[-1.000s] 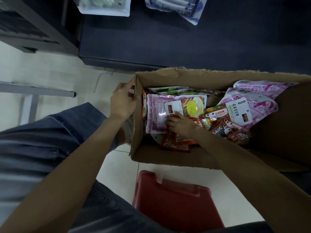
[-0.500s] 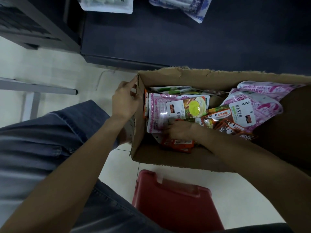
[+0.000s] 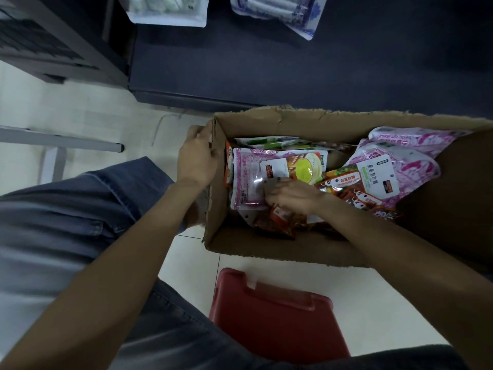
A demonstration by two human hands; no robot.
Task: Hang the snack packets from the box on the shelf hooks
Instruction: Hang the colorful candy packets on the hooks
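An open cardboard box (image 3: 293, 121) stands on the floor, holding several snack packets. A pink-and-white packet (image 3: 248, 177) lies at its left, more pink packets (image 3: 410, 161) are piled at the right, and orange ones (image 3: 344, 180) sit between. My left hand (image 3: 197, 158) grips the top of the box's left wall. My right hand (image 3: 290, 194) is inside the box with curled fingers, holding red snack packets (image 3: 277, 220) at the lower edge of the pink-and-white packet. Its fingertips are hidden among the packets.
A red plastic stool (image 3: 277, 313) stands just in front of the box. The dark shelf unit (image 3: 293, 62) rises behind the box, with white (image 3: 170, 9) and blue-patterned packets (image 3: 282, 12) hanging at the top. A grey metal leg (image 3: 61, 140) lies at the left.
My right hand moved slightly up and left over the red packets and curled its fingers on them. My left hand stayed on the box wall.
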